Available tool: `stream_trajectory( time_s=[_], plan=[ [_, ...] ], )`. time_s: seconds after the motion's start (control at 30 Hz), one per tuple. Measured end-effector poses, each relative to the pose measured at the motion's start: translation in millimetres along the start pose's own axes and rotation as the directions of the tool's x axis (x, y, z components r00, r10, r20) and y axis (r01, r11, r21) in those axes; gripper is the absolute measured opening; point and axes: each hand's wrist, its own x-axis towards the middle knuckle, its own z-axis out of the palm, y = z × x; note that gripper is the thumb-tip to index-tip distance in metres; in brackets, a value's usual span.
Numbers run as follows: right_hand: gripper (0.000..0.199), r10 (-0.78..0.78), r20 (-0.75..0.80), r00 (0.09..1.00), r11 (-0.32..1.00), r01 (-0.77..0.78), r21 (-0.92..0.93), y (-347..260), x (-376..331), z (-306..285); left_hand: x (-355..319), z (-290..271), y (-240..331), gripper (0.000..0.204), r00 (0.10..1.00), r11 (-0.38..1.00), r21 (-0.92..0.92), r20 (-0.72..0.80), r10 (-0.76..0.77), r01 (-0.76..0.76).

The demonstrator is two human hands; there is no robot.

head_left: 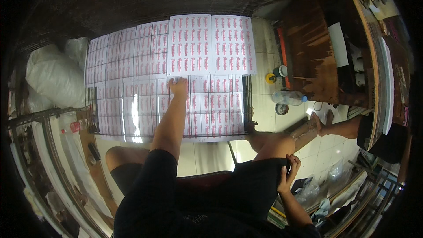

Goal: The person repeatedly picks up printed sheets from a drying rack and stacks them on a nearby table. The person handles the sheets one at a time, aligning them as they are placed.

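My left hand [178,86] reaches forward over a wire rack [245,101] on the floor, which is covered with glossy white sheets printed in red. Its fingers pinch the lower left corner of a printed sheet [189,44] that lies on top at the far side, beside a second sheet like it [233,44]. Lower sheets [132,105] reflect the light. My right hand [288,174] rests on my right thigh, fingers curled on the hem of my black shorts [260,180]. My bare knees show on both sides of the outstretched arm.
Another person's leg and foot [326,125] lie on the tiled floor at the right, near a plastic water bottle [288,98], a yellow tape roll [270,78] and a dark wooden table [313,48]. White sacks [53,75] and a metal shelf frame [39,119] stand at the left.
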Motion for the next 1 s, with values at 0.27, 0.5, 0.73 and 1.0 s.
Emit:
stream_trajectory(
  time_s=[0.27,0.5,0.73,1.0],
  plan=[
    [0.038,-0.012,-0.035,0.999,1.0,0.012,0.006,-4,-3,3,-116,-53,-13,0.05,0.787,0.232,0.771,0.494,0.37,-0.593],
    [0.035,-0.054,-0.125,0.991,0.999,0.053,-0.011,-5,-15,-1,-178,-125,-6,0.041,0.527,-0.325,0.452,0.827,-0.198,-0.831],
    [0.029,0.242,-0.516,0.822,0.831,0.098,0.547,-19,-1,-14,-230,-150,8,0.047,0.654,-0.501,0.492,0.725,-0.217,-0.712],
    [0.029,0.175,-0.888,0.425,0.734,0.545,0.405,-74,83,-198,-218,-185,60,0.04,0.819,-0.484,0.678,0.548,-0.17,-0.554]
  ],
)
